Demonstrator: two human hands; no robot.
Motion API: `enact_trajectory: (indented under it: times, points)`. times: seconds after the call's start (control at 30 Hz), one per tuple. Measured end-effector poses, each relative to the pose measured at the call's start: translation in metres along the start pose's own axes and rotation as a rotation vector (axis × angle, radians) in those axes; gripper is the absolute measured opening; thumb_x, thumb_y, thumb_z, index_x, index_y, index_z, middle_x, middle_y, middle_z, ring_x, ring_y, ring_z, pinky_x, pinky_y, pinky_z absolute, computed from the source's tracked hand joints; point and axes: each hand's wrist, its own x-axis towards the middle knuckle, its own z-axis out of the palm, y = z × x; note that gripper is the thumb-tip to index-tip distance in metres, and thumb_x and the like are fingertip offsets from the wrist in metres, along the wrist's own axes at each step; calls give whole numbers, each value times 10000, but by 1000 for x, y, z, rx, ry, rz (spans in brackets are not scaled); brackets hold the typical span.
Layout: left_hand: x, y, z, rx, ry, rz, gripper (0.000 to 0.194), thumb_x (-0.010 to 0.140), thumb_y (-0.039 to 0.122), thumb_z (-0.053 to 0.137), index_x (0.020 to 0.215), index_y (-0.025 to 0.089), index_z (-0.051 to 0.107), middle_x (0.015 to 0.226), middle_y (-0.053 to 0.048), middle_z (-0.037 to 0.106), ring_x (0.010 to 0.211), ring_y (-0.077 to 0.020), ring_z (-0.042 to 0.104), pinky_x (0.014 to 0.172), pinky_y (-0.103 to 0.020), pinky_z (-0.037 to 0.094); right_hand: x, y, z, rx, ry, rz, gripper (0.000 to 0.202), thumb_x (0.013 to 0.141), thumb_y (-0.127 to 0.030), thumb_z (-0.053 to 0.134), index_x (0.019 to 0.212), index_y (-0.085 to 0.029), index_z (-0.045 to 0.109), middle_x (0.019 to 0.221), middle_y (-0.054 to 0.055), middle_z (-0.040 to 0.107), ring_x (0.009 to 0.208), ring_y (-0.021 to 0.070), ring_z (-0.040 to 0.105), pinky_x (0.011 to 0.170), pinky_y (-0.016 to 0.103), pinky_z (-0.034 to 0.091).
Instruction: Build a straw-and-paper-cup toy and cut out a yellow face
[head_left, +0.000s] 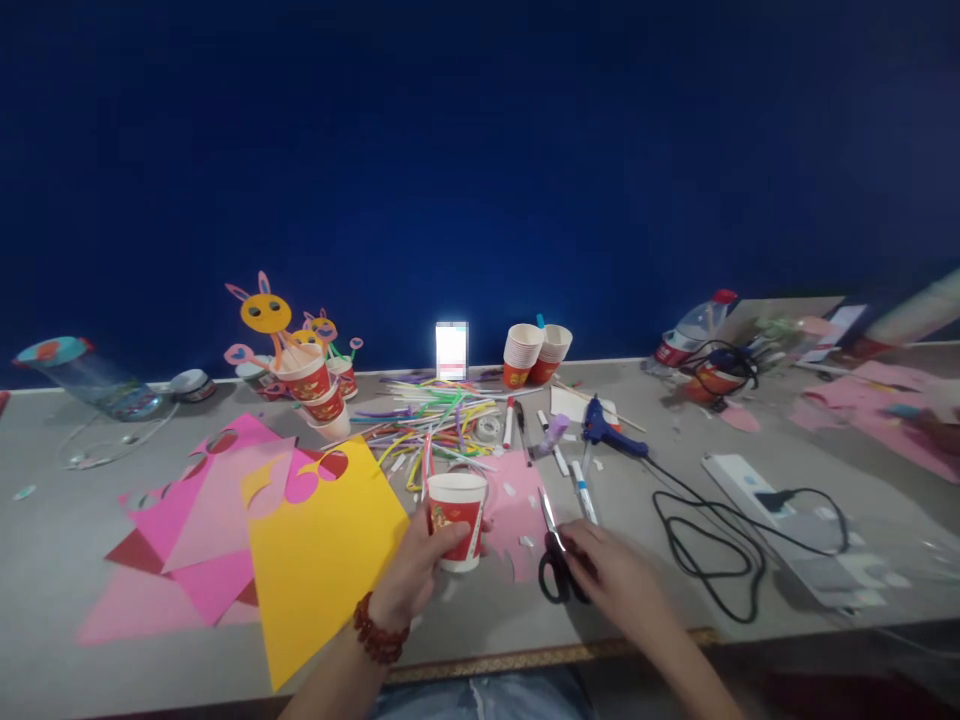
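On my far left a clear plastic bottle with a teal lid leans over on the grey tabletop. Next to me lie flat sheets of pink and magenta paper, their edges bitten by round cut-outs, and behind them a stack of decorated cups carries a yellow, pink-eared rabbit face. A smooth yellow sheet overlaps the pink ones.

My left forearm reaches up from the bottom edge, a bracelet of red-brown beads at the wrist. My left hand is closed around the red paper cup, thumb across its front. I have the cup near the middle, just above the tabletop's front part: upright, open at the top, white at rim and base, with a printed figure on its red side. Fuzzy, many-coloured pipe cleaners tangle behind it.

To the cup's right are a scrap-strewn pink sheet and metal scissors with black handles, blades pointing away from me. My right hand comes in from the lower right, palm down, fingers curled at the handles; I cannot tell whether they grip. Farther right sit a blue glue gun and a white power strip.
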Motion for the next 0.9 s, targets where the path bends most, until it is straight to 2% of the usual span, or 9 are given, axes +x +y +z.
enact_trajectory:
  times: [0.1, 0.23, 0.37, 0.47, 0.6, 0.7, 0.77, 0.83, 0.9]
  points:
    - [4, -7, 2, -17, 64, 23, 571, 638, 355, 884, 1108, 152, 632, 951, -95, 749, 850, -230, 705, 770, -345, 578, -10, -5, 8, -136, -54, -32, 355, 884, -139, 465, 1194, -225, 616, 1153, 104, 664, 1007, 258, 642, 835, 355, 510]
    - [3, -8, 4, -31, 53, 45, 679, 686, 325, 852, 1285, 205, 554, 1060, -84, 743, 909, -231, 717, 798, -323, 563, 3, -16, 8, -299, -125, 19, 525, 768, -64, 504, 1269, -183, 607, 1088, 122, 669, 992, 297, 629, 828, 373, 498]
    - [-2, -4, 5, -88, 27, 69, 765, 759, 322, 786, 1429, 243, 426, 1077, -94, 742, 878, -242, 733, 762, -340, 575, 14, -10, 10, -213, -129, 87, 620, 707, -51, 496, 1314, -137, 586, 1066, 139, 675, 955, 294, 644, 804, 369, 497]
    - [-5, -2, 3, -153, 5, 71, 784, 760, 317, 777, 1447, 225, 411, 1058, -106, 745, 855, -254, 737, 733, -353, 583, 13, 2, 8, 84, -25, 151, 526, 736, -129, 505, 1245, -169, 633, 1033, 108, 687, 864, 258, 653, 774, 362, 501]
    - [-3, -3, -1, -197, -3, 44, 770, 758, 313, 770, 1441, 210, 430, 1020, -107, 756, 872, -267, 740, 718, -345, 585, 4, 3, 1, 759, 58, 256, 387, 783, -288, 627, 1155, -200, 686, 890, 60, 683, 773, 221, 638, 648, 305, 499]
    - [-2, -4, -2, -212, -2, 53, 758, 746, 297, 765, 1431, 222, 449, 1064, -108, 754, 929, -272, 733, 758, -346, 584, 1, -16, 3, 1200, 126, 270, 396, 724, -318, 789, 1105, -237, 715, 965, 62, 680, 788, 192, 636, 635, 271, 497]
    - [-3, -3, 0, -217, 9, 59, 743, 749, 291, 755, 1425, 231, 453, 1102, -113, 745, 941, -270, 731, 785, -356, 583, 2, -32, 9, 1375, 167, 234, 394, 685, -303, 859, 1051, -258, 720, 886, 32, 659, 650, 133, 590, 545, 229, 454]
    - [-5, -1, 1, -215, 12, 65, 736, 758, 298, 747, 1425, 243, 441, 1106, -111, 742, 936, -273, 732, 794, -373, 583, 6, -47, 17, 1471, 191, 164, 290, 749, -339, 832, 997, -257, 707, 758, -8, 609, 509, 75, 488, 464, 191, 377]
    - [-7, 1, 2, -205, 2, 85, 746, 757, 306, 749, 1425, 260, 421, 1077, -96, 743, 941, -282, 731, 806, -392, 579, 9, -60, 23, 1524, 208, 94, 192, 867, -420, 717, 922, -239, 687, 704, -17, 585, 461, 60, 452, 435, 179, 346]
